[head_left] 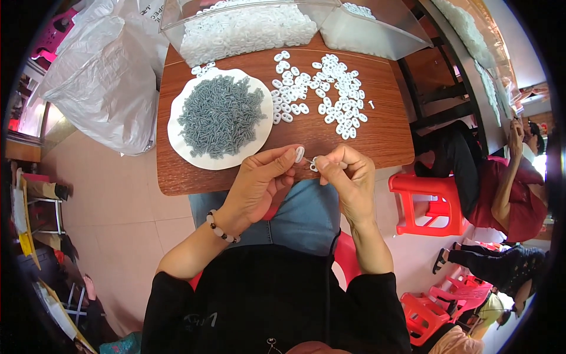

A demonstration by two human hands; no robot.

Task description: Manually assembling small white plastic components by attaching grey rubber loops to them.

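I count one wood-grain table (386,138), one black shirt (259,283) with pale lettering, two clear bins (247,36) (374,35) along the table's far side, and one scalloped white plate (176,130) heaped with grey pieces (223,115), more than I can count. By the table's near edge, the left hand (268,171) pinches one glossy white oval (300,154); the right hand (354,177) pinches another white piece (314,164), holed, just beside it. Dozens of white two-holed ovals (339,88) lie scattered beyond.
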